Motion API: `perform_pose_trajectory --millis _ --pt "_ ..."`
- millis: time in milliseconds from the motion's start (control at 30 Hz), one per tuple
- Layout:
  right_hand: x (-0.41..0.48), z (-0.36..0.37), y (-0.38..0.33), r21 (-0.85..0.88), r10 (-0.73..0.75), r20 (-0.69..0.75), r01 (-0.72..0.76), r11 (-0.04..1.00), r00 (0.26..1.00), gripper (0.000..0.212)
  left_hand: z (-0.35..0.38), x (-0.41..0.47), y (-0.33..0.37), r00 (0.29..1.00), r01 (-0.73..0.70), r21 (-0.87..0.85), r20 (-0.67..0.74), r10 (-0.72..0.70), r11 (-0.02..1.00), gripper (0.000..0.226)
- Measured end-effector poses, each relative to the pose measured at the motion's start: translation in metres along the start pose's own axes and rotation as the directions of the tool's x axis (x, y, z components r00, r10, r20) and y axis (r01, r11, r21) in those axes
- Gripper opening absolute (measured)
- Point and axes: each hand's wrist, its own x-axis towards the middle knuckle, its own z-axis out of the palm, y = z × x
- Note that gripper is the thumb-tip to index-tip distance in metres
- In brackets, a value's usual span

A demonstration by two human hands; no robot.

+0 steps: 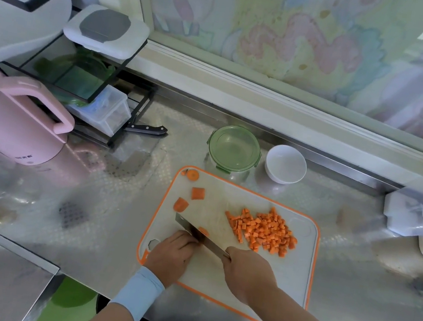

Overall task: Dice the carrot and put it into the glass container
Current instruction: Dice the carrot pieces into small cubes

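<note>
One hidden piece: carrot piece (204, 231) under your left hand (172, 254), fingers curled on it, only an orange edge shows.
Right hand (249, 273): fist round the knife (187, 225); handle hidden.
Dice (262, 231): small orange cubes, 2 o'clock on the board (207, 273).
Beyond, 12 o'clock: glass container (233, 150), green-rimmed; white bowl (286, 163) just beside.

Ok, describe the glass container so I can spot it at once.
Find the orange-rimmed cutting board on the steel counter. Beyond its far edge stand two round vessels. The glass container is the clear, green-topped one, left of the plain white bowl.
</note>
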Motion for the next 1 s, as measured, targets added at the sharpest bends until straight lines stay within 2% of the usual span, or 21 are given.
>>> perform_pose_trajectory --millis 167,300,367,433,533,633,700,767,867,1000 --pt "-0.009 -0.006 0.005 0.061 0.03 -0.02 -0.028 0.998 0.999 0.031 -0.007 0.003 0.002 0.998 0.058 -0.029 0.017 -0.058 0.998 0.027" --pt "-0.009 -0.012 0.013 0.157 0.096 -0.063 -0.085 0.984 0.993 0.03 -0.013 0.011 0.003 0.964 0.263 -0.182 0.002 -0.267 0.947 0.022" --pt "-0.008 -0.013 0.015 0.186 0.138 -0.084 -0.121 0.975 0.987 0.031 -0.015 0.018 -0.002 0.945 0.316 -0.204 -0.017 -0.326 0.927 0.02" --pt "-0.007 -0.012 0.016 0.199 0.175 -0.1 -0.152 0.968 0.98 0.03 -0.017 0.027 -0.008 0.953 0.302 -0.186 0.066 -0.295 0.935 0.025" --pt "-0.006 -0.008 0.016 0.215 0.209 -0.104 -0.183 0.959 0.972 0.027 -0.021 0.04 -0.014 0.957 0.139 -0.08 0.267 -0.113 0.987 0.045" --pt "-0.007 -0.003 0.012 0.22 0.211 -0.079 -0.19 0.957 0.974 0.026 -0.022 0.045 -0.014 0.95 0.064 -0.06 0.31 -0.042 0.996 0.038" --pt "-0.007 0.0 0.009 0.209 0.202 -0.075 -0.182 0.961 0.977 0.026 -0.021 0.043 -0.011 0.942 0.143 -0.05 0.313 -0.12 0.989 0.033" --pt "-0.008 0.003 0.007 0.198 0.194 -0.073 -0.176 0.964 0.978 0.026 -0.018 0.036 -0.004 0.916 0.294 -0.024 0.294 -0.275 0.955 0.03" --pt "-0.01 0.009 0.005 0.193 0.178 -0.07 -0.162 0.968 0.981 0.027 -0.015 0.026 0.021 0.8 0.549 0.082 0.238 -0.551 0.832 0.028" --pt "-0.014 0.019 0.003 0.146 0.141 -0.076 -0.129 0.981 0.987 0.028 -0.008 0.021 0.052 0.739 0.658 0.118 0.088 -0.668 0.743 0.024"
